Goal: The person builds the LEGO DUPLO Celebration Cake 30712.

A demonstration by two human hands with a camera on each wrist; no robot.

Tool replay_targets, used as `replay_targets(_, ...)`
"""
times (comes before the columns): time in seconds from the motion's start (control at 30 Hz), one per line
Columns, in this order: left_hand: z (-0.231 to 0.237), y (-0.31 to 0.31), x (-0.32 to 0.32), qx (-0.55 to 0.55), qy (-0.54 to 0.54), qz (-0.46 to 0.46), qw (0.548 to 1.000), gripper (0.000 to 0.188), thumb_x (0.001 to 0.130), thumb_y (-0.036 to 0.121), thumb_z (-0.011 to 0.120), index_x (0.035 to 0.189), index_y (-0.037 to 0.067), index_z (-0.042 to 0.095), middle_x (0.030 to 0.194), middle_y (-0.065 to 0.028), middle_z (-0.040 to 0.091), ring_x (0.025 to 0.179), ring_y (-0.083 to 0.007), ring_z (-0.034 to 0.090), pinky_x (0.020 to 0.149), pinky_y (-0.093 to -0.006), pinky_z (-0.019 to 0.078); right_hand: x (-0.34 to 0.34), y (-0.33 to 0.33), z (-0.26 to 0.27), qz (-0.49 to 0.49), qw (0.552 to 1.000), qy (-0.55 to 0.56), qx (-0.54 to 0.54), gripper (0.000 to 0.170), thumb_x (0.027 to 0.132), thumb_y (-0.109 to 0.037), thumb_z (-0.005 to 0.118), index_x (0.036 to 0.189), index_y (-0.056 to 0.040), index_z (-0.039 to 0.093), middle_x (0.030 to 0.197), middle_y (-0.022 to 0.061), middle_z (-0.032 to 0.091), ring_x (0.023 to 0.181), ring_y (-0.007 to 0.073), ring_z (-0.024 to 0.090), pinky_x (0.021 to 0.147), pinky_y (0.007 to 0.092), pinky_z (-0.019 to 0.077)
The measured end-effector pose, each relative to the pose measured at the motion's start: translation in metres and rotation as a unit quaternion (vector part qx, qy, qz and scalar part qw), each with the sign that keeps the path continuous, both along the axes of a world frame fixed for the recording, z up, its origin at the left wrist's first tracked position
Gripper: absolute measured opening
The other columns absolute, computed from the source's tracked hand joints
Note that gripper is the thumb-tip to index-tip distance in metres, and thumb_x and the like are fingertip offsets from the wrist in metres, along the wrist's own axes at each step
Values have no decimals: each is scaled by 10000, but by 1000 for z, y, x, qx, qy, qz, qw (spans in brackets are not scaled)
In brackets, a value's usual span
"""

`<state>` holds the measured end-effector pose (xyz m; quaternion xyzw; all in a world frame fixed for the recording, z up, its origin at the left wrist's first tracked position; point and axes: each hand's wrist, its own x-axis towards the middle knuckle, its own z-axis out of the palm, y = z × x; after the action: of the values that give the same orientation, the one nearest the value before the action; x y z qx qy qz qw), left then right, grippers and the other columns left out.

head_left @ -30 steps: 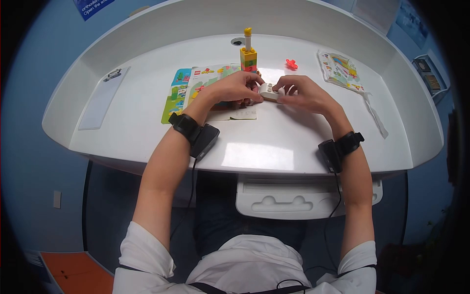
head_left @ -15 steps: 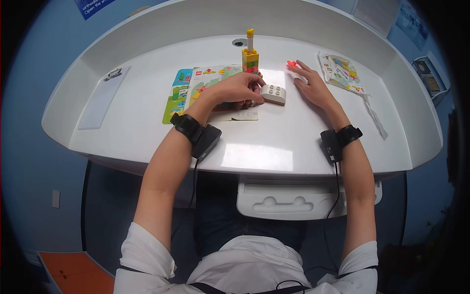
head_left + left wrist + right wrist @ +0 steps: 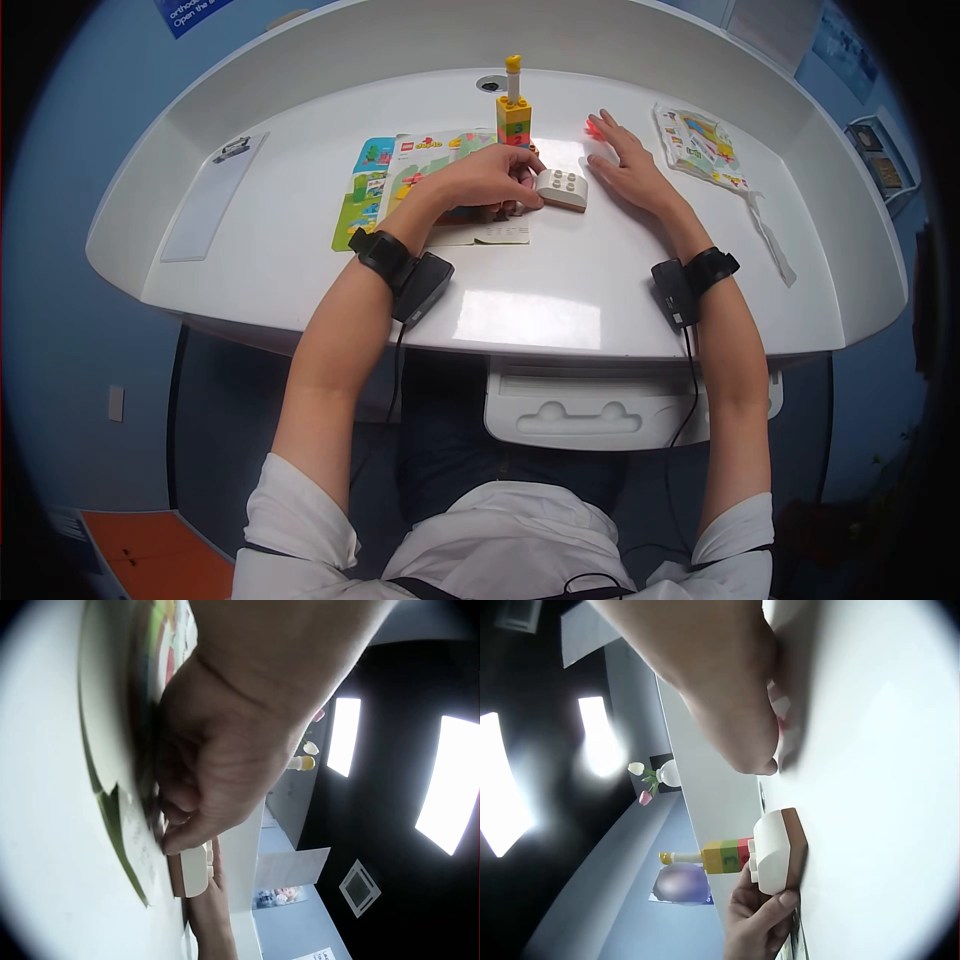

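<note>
A white block with studs on a brown base (image 3: 563, 188) sits on the table, its left end held by the thumb and fingers of my left hand (image 3: 485, 182). In the right wrist view the same white block (image 3: 773, 851) shows the left thumb against its end. My right hand (image 3: 636, 178) reaches over the table, fingers extended, at a red flower piece (image 3: 594, 127) partly covered by the fingertips. Whether it pinches the piece cannot be told. Behind the left hand stands a stack of numbered bricks (image 3: 514, 122) topped by a candle piece (image 3: 513, 80).
Printed booklets (image 3: 360, 205) lie under and beside the left hand. A crumpled printed plastic bag (image 3: 700, 145) is at the back right, a white board with a clip (image 3: 214, 200) at the left. The table's raised rim (image 3: 400, 42) curves around the back.
My right hand has let go of the white block and moved back and right to the red flower piece. My left hand has stayed at the block.
</note>
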<state>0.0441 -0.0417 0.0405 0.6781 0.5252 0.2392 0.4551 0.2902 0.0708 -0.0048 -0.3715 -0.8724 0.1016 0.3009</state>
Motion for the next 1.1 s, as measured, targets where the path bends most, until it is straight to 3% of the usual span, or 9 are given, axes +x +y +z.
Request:
replay_targets(0.13,5,-3,2,-10,-6,5,1000,512,806,139,757,1241,-26,543,729,11,550,598,-88,567,501,-229,462,4,0,4,12,999,-43,-28,517,907,-221,617,1407,-131,523,1541,125,387,1373,336,397,1114,410,363)
replay_targets(0.33,5,-3,1,-15,0,-2,1000,542,830,169,760,1288,-6,531,753,30,539,591,-67,549,482,-209,444,6,-12,29,5,991,43,-124,438,914,-189,600,1338,-82,575,1361,136,539,1329,270,471,1064,378,406)
replay_targets(0.43,7,-5,3,-13,9,7,1000,545,829,169,761,1290,-9,530,750,30,542,591,-66,550,486,-209,447,5,-6,23,-93,985,28,-144,430,911,-170,594,1332,-81,585,1391,128,528,1296,267,502,1047,363,414)
replay_targets(0.5,5,-4,1,-13,6,3,1000,548,828,169,761,1293,-9,530,753,29,543,592,-67,552,488,-208,448,4,1,7,3,989,137,57,404,896,-170,597,1287,-72,622,1307,164,591,1153,314,575,931,361,485)
replay_targets(0.53,4,-3,1,-11,3,-1,1000,551,827,169,762,1295,-10,530,756,27,544,594,-67,554,490,-207,450,5,4,0,3,989,137,57,404,896,-170,597,1287,-72,622,1307,164,591,1153,314,575,931,361,485)
replay_targets(0.63,3,-2,0,-10,11,1,1000,550,829,172,761,1296,-9,531,757,26,542,598,-68,558,491,-206,453,2,-1,2,44,989,1,141,392,898,-187,615,1268,-61,637,1277,164,614,1116,323,595,922,355,489)
replay_targets(0.7,2,-1,0,-8,10,-1,1000,551,829,173,762,1295,-9,531,760,25,543,599,-69,560,491,-206,454,5,-13,16,-9,999,2,-48,400,907,-190,622,1281,-49,623,1251,156,630,1099,311,601,922,352,490)
replay_targets(1.0,3,-2,0,-12,8,1,1000,549,833,178,765,1292,-12,533,771,24,549,601,-68,559,492,-206,454,1,-22,27,5,977,128,-169,259,952,-90,552,1158,-4,684,1145,156,655,1005,270,637,932,345,486)
replay_targets(1.1,3,-2,0,-13,8,-2,1000,544,836,178,763,1291,-12,532,767,24,548,600,-68,559,492,-208,455,2,-21,23,43,979,134,-145,262,946,-78,550,1162,-18,686,1142,143,646,1009,269,636,933,347,487)
